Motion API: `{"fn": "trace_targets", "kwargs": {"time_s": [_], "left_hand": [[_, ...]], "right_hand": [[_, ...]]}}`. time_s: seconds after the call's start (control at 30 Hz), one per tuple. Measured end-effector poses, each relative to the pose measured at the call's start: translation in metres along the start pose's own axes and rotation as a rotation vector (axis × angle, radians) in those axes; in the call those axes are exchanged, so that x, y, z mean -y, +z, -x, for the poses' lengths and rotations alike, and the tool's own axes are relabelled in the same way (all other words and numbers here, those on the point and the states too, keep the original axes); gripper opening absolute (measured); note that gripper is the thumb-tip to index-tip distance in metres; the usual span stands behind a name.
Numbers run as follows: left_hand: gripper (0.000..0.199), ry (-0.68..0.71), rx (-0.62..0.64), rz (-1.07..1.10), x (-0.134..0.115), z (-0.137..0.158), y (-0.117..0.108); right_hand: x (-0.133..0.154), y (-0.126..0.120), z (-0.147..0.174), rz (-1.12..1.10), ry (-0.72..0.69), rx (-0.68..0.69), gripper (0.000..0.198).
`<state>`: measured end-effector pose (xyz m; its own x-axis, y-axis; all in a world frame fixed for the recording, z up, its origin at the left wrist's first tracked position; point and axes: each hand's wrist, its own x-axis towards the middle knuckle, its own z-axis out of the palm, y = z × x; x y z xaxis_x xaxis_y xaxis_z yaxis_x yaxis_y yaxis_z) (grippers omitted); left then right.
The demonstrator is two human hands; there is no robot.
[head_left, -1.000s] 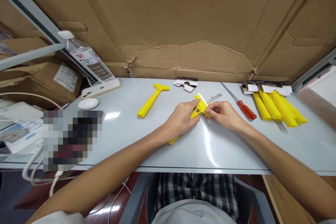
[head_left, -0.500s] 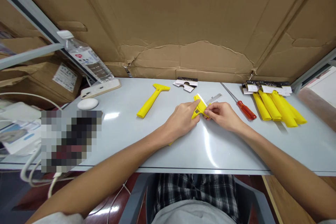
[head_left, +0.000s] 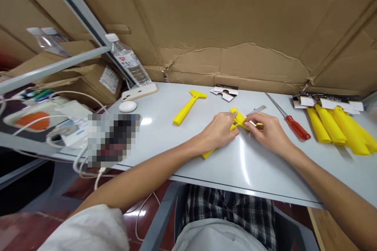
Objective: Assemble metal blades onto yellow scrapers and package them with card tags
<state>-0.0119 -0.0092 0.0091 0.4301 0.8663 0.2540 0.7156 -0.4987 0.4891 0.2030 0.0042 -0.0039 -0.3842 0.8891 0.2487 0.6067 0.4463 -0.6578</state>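
Observation:
My left hand is wrapped round the handle of a yellow scraper, and the handle's end shows below the palm. At the scraper's head, my right hand pinches a small thin white piece between thumb and fingers. A slotted metal plate sticks out behind the right fingers; whether they touch it is hidden. Another yellow scraper lies to the left on the table. Right of my right hand is a screwdriver with a red handle.
Several yellow handles with black-and-white cards lie at the right. Cut cards lie at the back. At left are a water bottle, a phone, a white oval object, a blurred-out patch and cables. Cardboard stands behind the table.
The head view has turned left, so everything sits further right in the picture. The white edge seen along the scraper's head is now out of place, with a white piece at my right fingertips.

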Motion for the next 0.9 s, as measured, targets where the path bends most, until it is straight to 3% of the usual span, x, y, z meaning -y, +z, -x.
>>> {"fn": "trace_targets", "kwargs": {"time_s": [0.13, 0.27, 0.43, 0.6, 0.77, 0.9], "left_hand": [[0.006, -0.037, 0.011, 0.026, 0.000, -0.001, -0.003], [0.010, -0.039, 0.008, 0.028, 0.001, 0.000, -0.003], [0.011, -0.041, -0.002, -0.009, 0.003, -0.001, -0.001], [0.029, -0.052, -0.002, -0.069, 0.002, -0.002, -0.001], [0.039, -0.068, 0.022, -0.093, 0.001, -0.002, 0.000], [0.037, -0.011, 0.018, -0.107, 0.000, 0.000, -0.001]], "right_hand": [[-0.004, 0.003, 0.000, 0.201, -0.249, -0.127, 0.027], [-0.007, 0.002, -0.001, 0.277, -0.334, -0.128, 0.025], [-0.018, -0.014, -0.010, 0.258, -0.203, -0.176, 0.025], [-0.035, -0.024, -0.020, 0.307, -0.002, -0.047, 0.026], [-0.035, -0.026, -0.019, 0.424, -0.013, 0.002, 0.033], [-0.016, -0.025, -0.014, 0.244, 0.002, -0.068, 0.040]]}}
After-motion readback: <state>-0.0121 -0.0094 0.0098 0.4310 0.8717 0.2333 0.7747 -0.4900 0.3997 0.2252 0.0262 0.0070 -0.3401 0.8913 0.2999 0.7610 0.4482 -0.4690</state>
